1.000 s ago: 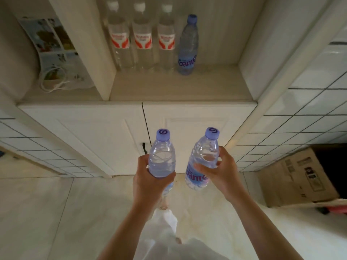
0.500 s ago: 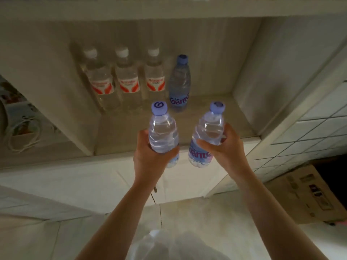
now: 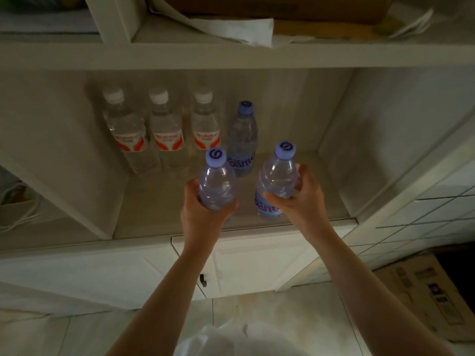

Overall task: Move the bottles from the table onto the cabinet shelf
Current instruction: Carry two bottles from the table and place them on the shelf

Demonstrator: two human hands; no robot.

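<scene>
My left hand (image 3: 203, 217) grips a blue-capped water bottle (image 3: 217, 183) upright, just above the front of the cabinet shelf (image 3: 154, 214). My right hand (image 3: 300, 199) holds a second blue-capped bottle (image 3: 276, 176) to its right, over the shelf's front half. Whether either bottle's base touches the shelf I cannot tell. At the back of the shelf stand three clear bottles with white caps and red labels (image 3: 164, 132), and beside them one more blue-capped bottle (image 3: 243, 140).
A shelf board (image 3: 231, 57) runs above, bearing a cardboard box (image 3: 282, 6) and paper. White partitions wall the compartment left and right. Cabinet doors (image 3: 257, 263) sit below. A flattened cardboard box (image 3: 424, 286) lies on the floor at right.
Both hands have carried their bottles forward and up from in front of the cabinet doors to over the shelf. The view has come closer to the cabinet.
</scene>
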